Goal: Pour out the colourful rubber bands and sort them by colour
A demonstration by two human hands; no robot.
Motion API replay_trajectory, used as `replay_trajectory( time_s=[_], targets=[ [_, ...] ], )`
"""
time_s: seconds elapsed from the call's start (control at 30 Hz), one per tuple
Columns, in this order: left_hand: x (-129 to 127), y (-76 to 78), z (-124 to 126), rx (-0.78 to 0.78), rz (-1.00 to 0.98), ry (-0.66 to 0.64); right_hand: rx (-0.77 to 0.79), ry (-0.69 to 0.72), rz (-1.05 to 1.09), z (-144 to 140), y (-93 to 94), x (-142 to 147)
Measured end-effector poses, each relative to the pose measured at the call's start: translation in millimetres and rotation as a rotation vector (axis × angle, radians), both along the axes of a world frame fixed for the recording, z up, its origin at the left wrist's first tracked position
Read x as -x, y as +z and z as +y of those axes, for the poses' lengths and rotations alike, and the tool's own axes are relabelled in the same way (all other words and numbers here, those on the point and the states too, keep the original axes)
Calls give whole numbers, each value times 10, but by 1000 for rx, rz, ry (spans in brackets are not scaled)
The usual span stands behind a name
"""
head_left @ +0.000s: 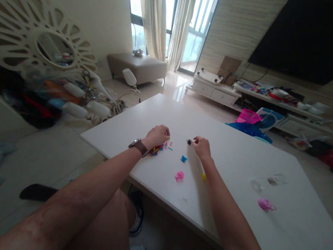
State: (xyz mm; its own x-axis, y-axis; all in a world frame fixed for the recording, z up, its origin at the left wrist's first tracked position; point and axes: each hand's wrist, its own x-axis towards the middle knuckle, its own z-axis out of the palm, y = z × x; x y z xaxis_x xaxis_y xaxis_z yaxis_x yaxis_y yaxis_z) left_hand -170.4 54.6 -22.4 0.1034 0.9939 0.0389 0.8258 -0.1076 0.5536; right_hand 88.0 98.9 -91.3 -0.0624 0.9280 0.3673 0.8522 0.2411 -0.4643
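We are looking down at a white table (239, 163) where both of our bare hands are working well apart from each other. Our left hand (157, 136), with a dark watch (138, 146) on the wrist, is curling into a loose fist over a small heap of mixed bits (156, 149) in red, blue, yellow and pink; the fingers are bending in over the far edge of the heap, and we cannot tell whether they are gripping anything. Our right hand (201, 146) is pinching its fingertips together on a tiny black piece (189, 141) that is sitting on the table surface just left of the hand. The piece is too small to make out its shape.

Between and below the hands, little sorted clusters are lying apart on the table: a blue cluster (183, 159), a pink cluster (179, 176) nearer to us, and a yellow cluster (203, 177) partly hiding beside our right forearm.

Farther right, two small clear containers (267, 182) are standing near each other; what they are holding we cannot tell. A pink object (265, 205) is lying just below them. On the floor beyond the table, a pink basket (248, 116) is sitting beside blue things.
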Motion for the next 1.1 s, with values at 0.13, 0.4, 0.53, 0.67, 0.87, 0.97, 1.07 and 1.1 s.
replay_trajectory(
  time_s=[0.13, 0.4, 0.53, 0.67, 0.87, 0.97, 1.07, 1.1],
  targets=[
    [18, -172, 26, 96, 59, -54, -84, -1, 140, -380, 28, -8],
    [-86, -527, 117, 58, 167, -230, -263, 23, 379, -869, -52, -3],
    [-133, -595, 165, -4, 231, -279, -270, 42, 396, -881, -25, -3],
    [-197, -578, 194, 27, 277, -199, -252, 38, 417, -880, 2, 9],
    [-247, -545, 236, 47, 287, -165, -228, 45, 443, -898, 39, 18],
    [-234, -534, 255, 49, 271, -168, -220, 49, 455, -894, 37, 14],
    [-214, -505, 263, 48, 225, -156, -210, 50, 467, -889, 28, 12],
    [-208, -488, 263, 55, 201, -150, -209, 49, 470, -889, 26, 11]
  ],
)
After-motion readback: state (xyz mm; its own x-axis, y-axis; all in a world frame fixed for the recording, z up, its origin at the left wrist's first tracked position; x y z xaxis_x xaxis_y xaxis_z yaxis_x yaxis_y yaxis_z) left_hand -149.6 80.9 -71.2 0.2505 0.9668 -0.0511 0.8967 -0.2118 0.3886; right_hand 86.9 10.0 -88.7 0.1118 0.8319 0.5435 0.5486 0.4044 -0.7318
